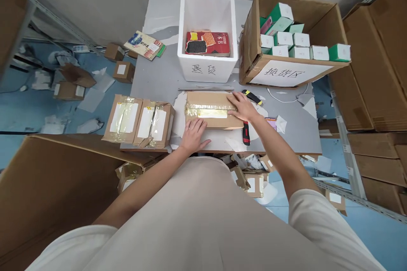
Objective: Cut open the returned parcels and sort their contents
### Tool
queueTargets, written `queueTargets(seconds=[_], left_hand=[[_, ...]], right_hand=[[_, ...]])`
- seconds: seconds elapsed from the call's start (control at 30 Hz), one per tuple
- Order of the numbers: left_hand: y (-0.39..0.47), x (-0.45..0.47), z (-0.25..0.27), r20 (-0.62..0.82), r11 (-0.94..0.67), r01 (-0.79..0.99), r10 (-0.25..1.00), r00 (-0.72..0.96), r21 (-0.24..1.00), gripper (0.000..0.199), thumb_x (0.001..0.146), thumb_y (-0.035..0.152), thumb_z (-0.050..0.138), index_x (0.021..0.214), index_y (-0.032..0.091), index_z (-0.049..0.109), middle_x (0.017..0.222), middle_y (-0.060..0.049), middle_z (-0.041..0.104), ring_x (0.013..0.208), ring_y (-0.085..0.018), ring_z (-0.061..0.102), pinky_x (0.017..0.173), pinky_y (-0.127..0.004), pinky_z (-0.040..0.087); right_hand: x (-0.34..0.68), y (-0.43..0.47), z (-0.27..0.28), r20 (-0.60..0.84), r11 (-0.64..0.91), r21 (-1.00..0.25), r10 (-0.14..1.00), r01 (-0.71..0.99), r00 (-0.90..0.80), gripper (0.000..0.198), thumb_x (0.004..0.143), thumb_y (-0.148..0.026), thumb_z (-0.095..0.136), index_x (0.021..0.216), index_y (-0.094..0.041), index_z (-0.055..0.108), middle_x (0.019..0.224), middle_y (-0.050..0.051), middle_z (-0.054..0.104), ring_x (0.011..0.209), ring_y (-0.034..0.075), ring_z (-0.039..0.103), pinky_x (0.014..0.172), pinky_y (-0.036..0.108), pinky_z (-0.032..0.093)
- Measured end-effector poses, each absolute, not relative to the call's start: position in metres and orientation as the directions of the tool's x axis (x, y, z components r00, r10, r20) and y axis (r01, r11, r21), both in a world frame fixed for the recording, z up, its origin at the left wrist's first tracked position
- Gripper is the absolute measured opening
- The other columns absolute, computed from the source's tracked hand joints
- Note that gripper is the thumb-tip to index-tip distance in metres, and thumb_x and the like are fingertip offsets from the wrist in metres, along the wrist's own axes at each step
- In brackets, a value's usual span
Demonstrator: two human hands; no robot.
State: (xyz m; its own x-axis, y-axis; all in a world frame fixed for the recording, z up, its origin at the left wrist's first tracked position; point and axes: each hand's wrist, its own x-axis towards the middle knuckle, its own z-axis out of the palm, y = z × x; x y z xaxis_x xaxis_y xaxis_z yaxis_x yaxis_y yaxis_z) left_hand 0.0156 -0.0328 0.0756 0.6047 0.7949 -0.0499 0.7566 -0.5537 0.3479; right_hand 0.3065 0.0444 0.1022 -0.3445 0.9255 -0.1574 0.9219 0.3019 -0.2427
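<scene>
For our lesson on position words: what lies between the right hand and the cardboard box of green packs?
In the head view, a yellow-and-black cutter lies between the right hand and that cardboard box.

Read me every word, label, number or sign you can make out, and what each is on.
"退货": handwritten on the white foam box.
"换货区": handwritten on the white sign of the open carton.
"本书": seemingly the large characters on the red book; its smaller text is unreadable.
Too small or blurred: labels on the central taped box and left-hand parcels, marks on the green-and-white boxes, print on the pale book.
</scene>
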Motion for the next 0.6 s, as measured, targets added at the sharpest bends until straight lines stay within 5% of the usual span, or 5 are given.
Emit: queueTargets(seconds=[0.27, 0.47, 0.6], left_hand=[[-0.034, 0.018, 0.077, -0.047, -0.556, 0.753, 0.793, 0.607, 0.352, 0.083, 0.077, 0.059, 0.060, 0.142, 0.010, 0.042, 0.149, -0.021, 0.039, 0.141, -0.037, 0.029, 0.116, -0.055, 0.014], [-0.030, 0.019, 0.078, -0.020, -0.551, 0.754, 0.803, 0.596, 0.356, 0.081, 0.074, 0.060, 0.062, 0.137, 0.012, 0.046, 0.143, -0.021, 0.046, 0.136, -0.037, 0.036, 0.114, -0.054, 0.018], [-0.033, 0.016, 0.076, -0.013, -0.557, 0.751, 0.800, 0.600, 0.354, 0.080, 0.076, 0.057, 0.061, 0.140, 0.013, 0.044, 0.147, -0.020, 0.043, 0.139, -0.037, 0.033, 0.115, -0.054, 0.016]], right_hand=[[0.298, 0.051, 0.091, -0.195, 0.198, -0.204, 0.951, 0.959, -0.238, 0.087, 0.084, -0.068, 0.044, 0.154, -0.021, 0.023, 0.146, 0.019, 0.034, 0.131, 0.039, 0.026, 0.106, 0.055, 0.025], [0.278, 0.045, 0.093, -0.165, 0.201, -0.017, 0.966, 0.979, -0.201, 0.082, 0.088, -0.061, 0.043, 0.154, -0.017, 0.023, 0.151, 0.023, 0.033, 0.134, 0.045, 0.027, 0.105, 0.068, 0.013], [0.291, 0.056, 0.112, -0.234, 0.280, -0.117, 0.925, 0.953, -0.300, 0.068, 0.093, -0.054, 0.037, 0.148, -0.013, 0.037, 0.150, 0.022, 0.038, 0.132, 0.041, 0.038, 0.103, 0.052, 0.032]])
